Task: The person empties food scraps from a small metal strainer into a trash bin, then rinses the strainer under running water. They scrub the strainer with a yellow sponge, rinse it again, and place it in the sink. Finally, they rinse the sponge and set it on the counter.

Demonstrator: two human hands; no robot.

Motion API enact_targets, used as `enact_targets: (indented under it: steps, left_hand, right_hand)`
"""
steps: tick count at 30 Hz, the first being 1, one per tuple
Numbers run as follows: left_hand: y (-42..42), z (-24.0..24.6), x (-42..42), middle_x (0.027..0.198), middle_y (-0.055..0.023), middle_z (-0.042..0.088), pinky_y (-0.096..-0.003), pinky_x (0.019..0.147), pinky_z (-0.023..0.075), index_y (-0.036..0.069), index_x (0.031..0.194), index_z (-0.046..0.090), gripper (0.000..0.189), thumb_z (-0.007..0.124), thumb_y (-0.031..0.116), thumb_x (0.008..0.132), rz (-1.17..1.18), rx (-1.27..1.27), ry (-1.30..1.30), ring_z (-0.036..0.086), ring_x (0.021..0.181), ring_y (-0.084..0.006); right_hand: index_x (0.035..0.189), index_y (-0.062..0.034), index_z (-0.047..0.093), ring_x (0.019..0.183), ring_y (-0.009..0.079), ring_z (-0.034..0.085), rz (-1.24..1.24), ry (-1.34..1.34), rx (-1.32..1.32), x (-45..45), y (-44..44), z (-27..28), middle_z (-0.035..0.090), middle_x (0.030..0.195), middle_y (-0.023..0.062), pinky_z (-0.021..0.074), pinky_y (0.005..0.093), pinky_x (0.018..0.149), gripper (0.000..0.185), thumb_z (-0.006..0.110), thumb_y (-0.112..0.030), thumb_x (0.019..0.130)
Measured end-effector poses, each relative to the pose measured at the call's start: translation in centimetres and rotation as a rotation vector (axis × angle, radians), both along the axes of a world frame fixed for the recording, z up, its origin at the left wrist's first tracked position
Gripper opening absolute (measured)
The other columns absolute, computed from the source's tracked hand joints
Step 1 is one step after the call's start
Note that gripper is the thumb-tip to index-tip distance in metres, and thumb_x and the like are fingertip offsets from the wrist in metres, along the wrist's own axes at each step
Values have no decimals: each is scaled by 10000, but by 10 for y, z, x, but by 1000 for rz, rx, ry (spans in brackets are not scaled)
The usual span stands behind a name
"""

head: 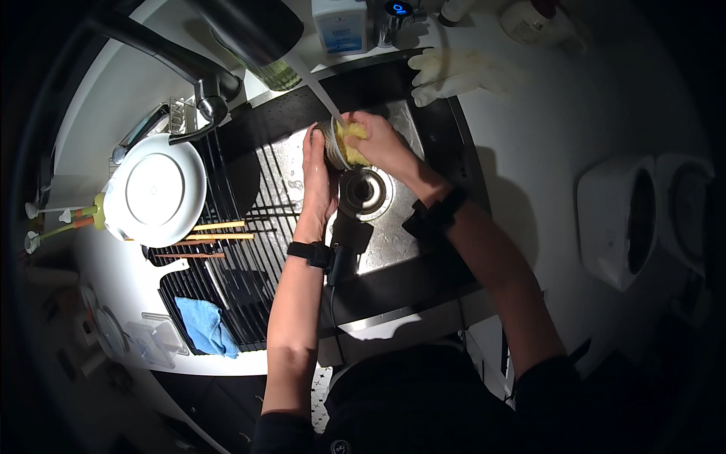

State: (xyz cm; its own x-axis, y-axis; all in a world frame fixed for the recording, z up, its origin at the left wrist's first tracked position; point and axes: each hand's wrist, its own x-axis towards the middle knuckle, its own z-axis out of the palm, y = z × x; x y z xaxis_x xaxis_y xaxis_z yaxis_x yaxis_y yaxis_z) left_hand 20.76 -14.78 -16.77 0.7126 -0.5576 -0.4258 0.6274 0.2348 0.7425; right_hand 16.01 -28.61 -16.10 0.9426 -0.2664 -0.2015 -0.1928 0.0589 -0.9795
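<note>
Over the metal sink basin (391, 244), my left hand (319, 176) holds a patterned cup or small bowl (328, 146) from its left side, its mouth turned to the right. My right hand (377, 139) grips a yellow sponge (354, 142) at that mouth. Water runs from the black faucet (258, 28) down onto the sponge and rim. The drain (366, 193) lies just below the cup. My right fingertips are partly hidden by the hand and sponge.
A black roll-up rack (249, 306) at left bears upturned white dishes (153, 190), chopsticks (221, 236) and a blue cloth (207, 326). Pale gloves (448, 76) lie at the back right rim. A soap bottle (340, 28) stands behind the sink; a white appliance (615, 221) is at right.
</note>
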Motion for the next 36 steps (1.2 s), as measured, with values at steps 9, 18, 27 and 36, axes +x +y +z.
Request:
enact_targets:
  steps: [9, 18, 27, 36]
  left_hand:
    - [13, 4, 7, 1085, -77, 662, -319, 823, 545, 70, 1163, 592, 555, 446, 580, 998, -72, -96, 144, 653, 941, -177]
    - [14, 5, 19, 1241, -92, 610, -343, 943, 495, 29, 1343, 509, 596, 472, 521, 1009, -81, 195, -35, 605, 1082, -173]
    - [-9, -17, 13, 1288, -194, 465, -360, 1014, 421, 74, 1389, 458, 678, 802, 236, 828, 19, 561, -563, 502, 1172, -278]
    - [-36, -36, 13, 1371, -225, 470, -380, 1040, 387, 63, 1362, 520, 406, 515, 281, 1020, 33, 543, -809, 496, 1208, -341]
  right_hand:
    - [1234, -13, 552, 1191, 257, 527, 411, -155, -818, -31, 19, 6, 574, 1215, 115, 370, 364, 1091, 498, 644, -54, 746]
    - [1079, -55, 620, 1201, 266, 529, 80, -271, -1427, -30, 9, -9, 579, 1157, 92, 421, 379, 1079, 281, 575, -18, 804]
    - [1126, -39, 571, 914, 125, 598, 44, 49, -93, -39, -23, -20, 602, 992, 54, 487, 259, 785, 243, 626, -52, 890]
    - [1099, -3, 633, 908, 109, 603, -233, 136, 305, -30, -23, -57, 652, 1002, 20, 475, 245, 820, 318, 531, -295, 1026]
